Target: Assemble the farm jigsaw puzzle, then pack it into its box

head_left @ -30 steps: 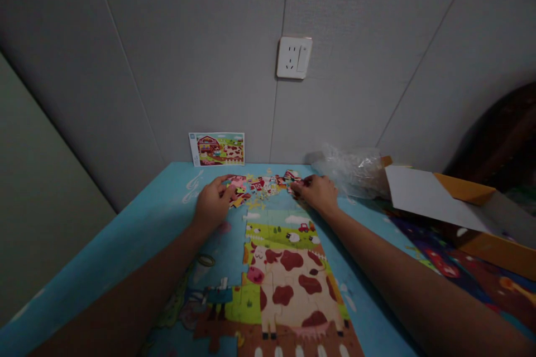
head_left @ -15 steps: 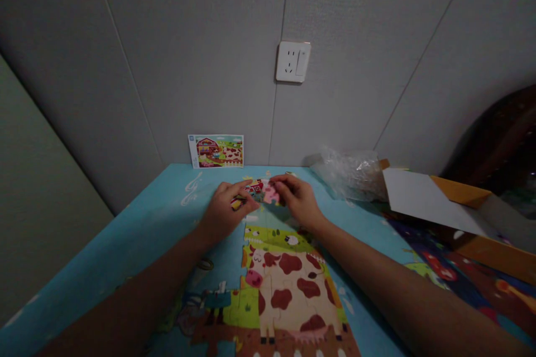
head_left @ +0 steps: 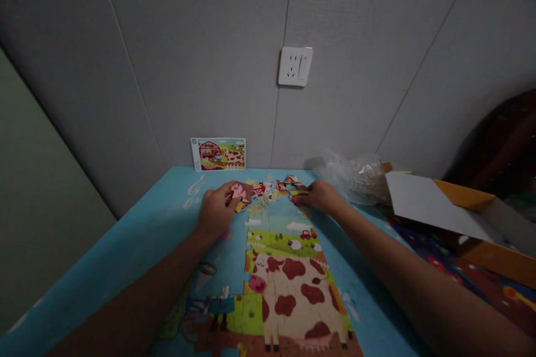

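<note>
My left hand pinches a puzzle piece with a pink pig, held left of a heap of loose puzzle pieces. At the heap's right side, my right hand has its fingers closed on a puzzle piece with a green-yellow edge. Nearer to me lies the partly joined farm puzzle, showing a brown-spotted cow, sheep and a red tractor. Its left part has a stepped, ragged edge, partly covered by my left forearm.
A picture card of the farm scene leans on the wall below a socket. Clear plastic wrapping and an open box sit on the right. A blue patterned cover lies over the table.
My hands have moved apart. The pig piece, formerly near my right fingers, is now in my left hand; my right hand has shifted right to another piece. More heap and upper puzzle show.
</note>
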`<state>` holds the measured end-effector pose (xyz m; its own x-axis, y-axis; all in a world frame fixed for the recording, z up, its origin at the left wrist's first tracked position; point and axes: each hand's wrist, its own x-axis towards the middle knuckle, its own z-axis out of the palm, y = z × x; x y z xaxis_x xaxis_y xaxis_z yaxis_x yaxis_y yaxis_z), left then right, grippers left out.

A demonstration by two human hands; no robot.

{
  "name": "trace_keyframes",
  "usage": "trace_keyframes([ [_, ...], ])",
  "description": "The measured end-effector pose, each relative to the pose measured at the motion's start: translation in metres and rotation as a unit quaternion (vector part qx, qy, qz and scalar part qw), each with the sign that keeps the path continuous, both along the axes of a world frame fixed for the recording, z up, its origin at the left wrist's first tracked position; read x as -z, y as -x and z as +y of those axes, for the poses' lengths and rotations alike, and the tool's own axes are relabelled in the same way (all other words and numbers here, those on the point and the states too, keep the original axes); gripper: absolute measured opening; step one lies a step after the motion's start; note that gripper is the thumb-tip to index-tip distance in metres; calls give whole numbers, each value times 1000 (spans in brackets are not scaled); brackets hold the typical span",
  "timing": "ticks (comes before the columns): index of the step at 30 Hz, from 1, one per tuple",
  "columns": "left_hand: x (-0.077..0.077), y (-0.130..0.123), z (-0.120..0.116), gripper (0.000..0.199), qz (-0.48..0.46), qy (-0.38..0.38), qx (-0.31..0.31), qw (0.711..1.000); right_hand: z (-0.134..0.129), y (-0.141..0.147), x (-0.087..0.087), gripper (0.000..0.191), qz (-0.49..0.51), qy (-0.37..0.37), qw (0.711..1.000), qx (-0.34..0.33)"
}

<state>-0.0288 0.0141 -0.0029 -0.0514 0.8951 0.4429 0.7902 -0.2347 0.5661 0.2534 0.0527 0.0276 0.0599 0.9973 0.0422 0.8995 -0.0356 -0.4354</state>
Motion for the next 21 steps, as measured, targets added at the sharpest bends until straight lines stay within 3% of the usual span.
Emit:
trace_keyframes([
  [5, -5, -3, -4, 43, 23, -55, -16, 998, 4, 3, -8, 20, 122, -32, 991, 35],
  [8, -11, -9, -11, 42, -10, -87, 41, 995, -1, 13, -15, 22, 192, -49, 980, 8],
  [11, -15, -18, -19, 46, -41, -75, 142, 986, -14, 33, -16, 29, 290, -47, 953, -79],
  [14, -17, -26, -27, 45, -78, -32, 216, 973, -24, 52, -11, 38, 390, -24, 896, -213],
  [16, -19, -28, -31, 43, -123, 9, 226, 966, -28, 59, -6, 42, 384, -36, 890, -244],
  [19, -21, -29, -33, 41, -184, 51, 221, 956, -34, 63, -4, 42, 295, -97, 920, -240],
  [21, -20, -29, -33, 37, -184, 44, 222, 957, -39, 64, -8, 37, 208, -121, 930, -279],
])
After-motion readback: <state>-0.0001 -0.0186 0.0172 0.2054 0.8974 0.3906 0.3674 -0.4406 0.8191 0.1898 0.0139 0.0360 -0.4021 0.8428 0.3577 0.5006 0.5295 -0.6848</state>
